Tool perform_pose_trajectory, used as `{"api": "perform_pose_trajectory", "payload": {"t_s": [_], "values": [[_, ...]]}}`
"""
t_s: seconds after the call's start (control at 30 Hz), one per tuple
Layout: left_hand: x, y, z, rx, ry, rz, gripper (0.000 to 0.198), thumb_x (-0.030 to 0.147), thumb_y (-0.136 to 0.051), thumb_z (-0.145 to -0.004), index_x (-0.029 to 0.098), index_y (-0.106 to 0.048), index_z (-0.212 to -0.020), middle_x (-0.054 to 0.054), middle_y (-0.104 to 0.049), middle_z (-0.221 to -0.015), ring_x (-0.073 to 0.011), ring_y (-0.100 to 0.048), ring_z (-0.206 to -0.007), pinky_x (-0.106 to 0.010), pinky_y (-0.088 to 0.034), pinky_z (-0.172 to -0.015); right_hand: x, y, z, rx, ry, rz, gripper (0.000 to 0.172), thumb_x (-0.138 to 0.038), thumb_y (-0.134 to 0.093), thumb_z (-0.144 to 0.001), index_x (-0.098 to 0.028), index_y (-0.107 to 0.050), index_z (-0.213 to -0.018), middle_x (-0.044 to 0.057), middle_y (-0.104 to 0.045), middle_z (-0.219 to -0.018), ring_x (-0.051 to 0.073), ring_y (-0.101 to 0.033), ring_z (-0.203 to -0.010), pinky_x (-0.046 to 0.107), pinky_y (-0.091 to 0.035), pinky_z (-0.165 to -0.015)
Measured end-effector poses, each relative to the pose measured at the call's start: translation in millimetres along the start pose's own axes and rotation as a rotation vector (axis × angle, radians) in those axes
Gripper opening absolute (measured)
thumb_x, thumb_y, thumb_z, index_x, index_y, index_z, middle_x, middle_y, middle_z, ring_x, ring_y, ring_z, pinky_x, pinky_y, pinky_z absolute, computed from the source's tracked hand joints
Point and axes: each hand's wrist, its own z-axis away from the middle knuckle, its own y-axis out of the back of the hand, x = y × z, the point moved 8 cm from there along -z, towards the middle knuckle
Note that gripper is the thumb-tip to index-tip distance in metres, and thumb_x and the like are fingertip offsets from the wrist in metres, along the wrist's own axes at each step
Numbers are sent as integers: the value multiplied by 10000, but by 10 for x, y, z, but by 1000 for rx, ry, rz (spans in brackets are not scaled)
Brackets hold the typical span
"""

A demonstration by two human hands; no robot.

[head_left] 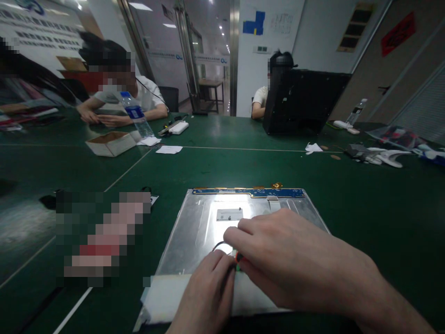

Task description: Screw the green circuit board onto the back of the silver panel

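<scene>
Green table (365, 208) is being worked at. Connector (238, 256) at panel's (205, 222) near edge is being pinched between closed left hand (208, 292) and right hand (288, 260).

Green table (365, 208) open right of metal panel (194, 227); cardboard box (110, 143) far left.

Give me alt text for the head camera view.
The right hand pinches thin wires, left hand touching them, over a silver panel on a green table. Two seated people and a water bottle are beyond.
</scene>
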Motion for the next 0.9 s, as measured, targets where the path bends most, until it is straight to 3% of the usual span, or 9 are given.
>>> {"api": "perform_pose_trajectory", "payload": {"t_s": [0.2,0.5,0.77,0.9], "values": [[-33,-44,29,-18,-2,-9,186,130,-417,-872,196,-589,-848,-89,-623,-868,-222,-618,-772,-324,-526,-655,-1,10,7,13,-4,-10,98,-185,-539,-865,-192,-524,-962,16,-638,-812,141,-547,-648,278,-301,-511],[-4,-5,5,-2,-6,-28,195,147,-405,-891,194,-589,-846,-87,-613,-845,-228,-614,-766,-336,-535,-658,-14,19,14,-11,18,-44,171,-174,-595,-793,-190,-517,-944,17,-624,-862,136,-519,-656,280,-316,-511],[-20,-28,26,-11,-18,-16,189,120,-408,-882,188,-582,-853,-78,-610,-851,-220,-613,-759,-331,-520,-647,3,-5,5,0,-8,-15,130,-170,-541,-863,-197,-514,-988,6,-635,-818,136,-543,-652,279,-303,-508],[-29,-34,29,-4,-20,-13,192,126,-407,-888,188,-587,-871,-80,-617,-857,-222,-615,-761,-330,-514,-638,-8,9,20,-5,2,-36,154,-199,-580,-829,-194,-512,-966,12,-626,-844,132,-523,-654,271,-304,-510]]}}
